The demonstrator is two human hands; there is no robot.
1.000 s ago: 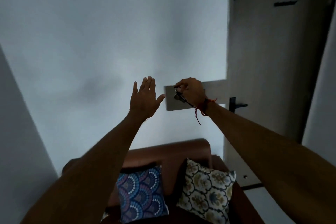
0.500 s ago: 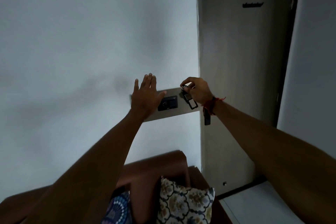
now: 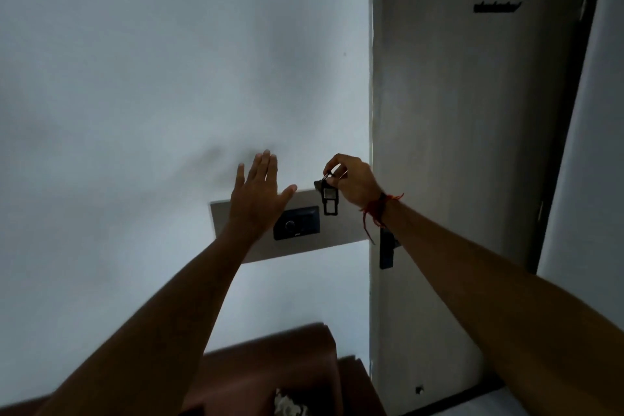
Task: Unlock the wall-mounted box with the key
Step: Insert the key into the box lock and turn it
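Observation:
A flat grey wall-mounted box [image 3: 341, 226] sits on the pale wall beside the door, with a dark switch panel [image 3: 297, 223] and round knob on its front. My left hand [image 3: 258, 196] is open, fingers spread, its palm laid over the box's upper left part. My right hand [image 3: 351, 179] pinches a bunch of keys [image 3: 328, 194] at the box's top right edge; a black rectangular fob dangles from it over the box face. The key's tip is too small to make out. A red thread circles my right wrist.
A pale door [image 3: 472, 145] stands right of the box, with a dark handle [image 3: 387, 248] partly behind my right forearm and a hook rail [image 3: 497, 6] high up. A brown sofa back [image 3: 270, 361] lies below, with a patterned cushion [image 3: 288, 407] at the bottom edge.
The view has swung upward and closer, so the sofa and cushions dropped low. My left hand went onto the box's left part. My right hand lifted the keys slightly toward the box's top edge.

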